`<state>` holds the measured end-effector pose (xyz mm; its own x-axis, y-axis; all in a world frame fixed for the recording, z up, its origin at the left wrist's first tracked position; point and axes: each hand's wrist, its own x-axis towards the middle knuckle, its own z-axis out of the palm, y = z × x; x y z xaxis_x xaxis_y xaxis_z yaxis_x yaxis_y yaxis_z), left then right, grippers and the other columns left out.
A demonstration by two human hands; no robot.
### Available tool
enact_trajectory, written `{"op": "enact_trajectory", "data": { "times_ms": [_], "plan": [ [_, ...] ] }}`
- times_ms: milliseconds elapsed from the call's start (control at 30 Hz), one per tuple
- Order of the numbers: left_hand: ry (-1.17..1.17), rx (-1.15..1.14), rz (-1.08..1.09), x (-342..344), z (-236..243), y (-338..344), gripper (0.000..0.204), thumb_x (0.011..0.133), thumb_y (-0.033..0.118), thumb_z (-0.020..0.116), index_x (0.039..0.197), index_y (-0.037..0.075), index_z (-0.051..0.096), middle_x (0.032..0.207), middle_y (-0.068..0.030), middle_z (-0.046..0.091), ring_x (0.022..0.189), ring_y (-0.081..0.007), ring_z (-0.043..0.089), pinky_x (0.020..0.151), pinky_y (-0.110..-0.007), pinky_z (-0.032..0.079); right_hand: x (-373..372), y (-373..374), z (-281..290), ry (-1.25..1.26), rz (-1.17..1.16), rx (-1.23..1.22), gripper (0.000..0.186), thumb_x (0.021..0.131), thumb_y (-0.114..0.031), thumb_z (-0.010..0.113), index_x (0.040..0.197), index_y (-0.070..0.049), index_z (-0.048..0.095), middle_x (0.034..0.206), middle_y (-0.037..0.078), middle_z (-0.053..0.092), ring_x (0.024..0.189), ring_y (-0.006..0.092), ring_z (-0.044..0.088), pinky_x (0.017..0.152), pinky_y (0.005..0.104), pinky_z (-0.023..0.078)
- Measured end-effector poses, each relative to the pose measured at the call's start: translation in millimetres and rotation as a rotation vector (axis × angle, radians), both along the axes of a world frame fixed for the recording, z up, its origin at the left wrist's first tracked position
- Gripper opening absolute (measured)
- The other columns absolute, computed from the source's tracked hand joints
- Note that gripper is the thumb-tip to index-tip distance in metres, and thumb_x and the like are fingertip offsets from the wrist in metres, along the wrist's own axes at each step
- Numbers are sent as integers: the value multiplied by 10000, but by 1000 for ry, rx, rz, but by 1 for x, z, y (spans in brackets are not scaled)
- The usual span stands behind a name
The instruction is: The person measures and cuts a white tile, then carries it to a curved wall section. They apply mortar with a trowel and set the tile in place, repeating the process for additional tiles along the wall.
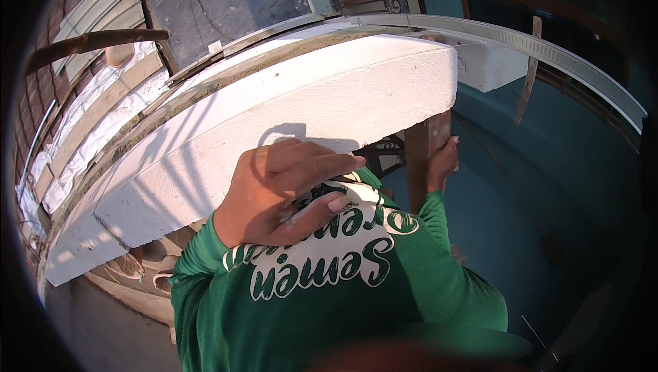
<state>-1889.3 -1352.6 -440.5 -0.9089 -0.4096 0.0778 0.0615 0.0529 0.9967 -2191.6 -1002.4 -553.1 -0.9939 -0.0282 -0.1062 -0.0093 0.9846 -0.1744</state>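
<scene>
My left hand (pixel 277 190) is raised over my green long-sleeved shirt (pixel 439 303), its thumb and forefinger apart, with nothing visible between them and dust on the fingers. Just beyond it runs a long white block beam (pixel 288 94), rough and pale, with shadows on it. My right hand (pixel 442 161) grips an upright wooden post (pixel 419 149) under the beam's right end. Behind my arms, a dark metal grille (pixel 382 156) shows through the gap below the beam.
A brown tiled roof (pixel 44 70), white sheeting with boards, a curved wooden pole (pixel 96 41) and a grey panel (pixel 219 2) lie upper left. A white metal rail (pixel 576 56), a loose wooden strip (pixel 528 74) and teal walls (pixel 521 187) are at the right.
</scene>
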Motion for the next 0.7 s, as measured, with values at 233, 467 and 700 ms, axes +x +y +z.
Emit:
{"op": "enact_trajectory", "data": {
  "times_ms": [233,467,700],
  "plan": [
    [35,19,36,-3,-5,3,383,878,112,776,1225,-48,740,952,-181,753,783,-319,737,694,-385,576,-10,21,-13,31,82,20,689,1172,-451,240,1353,76,646,1368,331,645,1259,529,583,1085,534,432],
    [-45,-70,7,-2,-3,0,386,869,137,783,1228,0,750,988,-152,760,804,-308,744,705,-388,591,-10,15,-11,-2,46,-31,671,1169,-453,245,1394,51,625,1374,309,652,1267,520,581,1078,532,440],
    [-103,-85,101,-8,1,19,344,902,143,774,1212,-4,748,982,-169,760,855,-289,770,748,-353,604,-3,17,-6,-42,23,-115,686,1159,-478,263,1289,51,680,1299,315,676,1241,522,579,1052,558,431]
  ]
}}
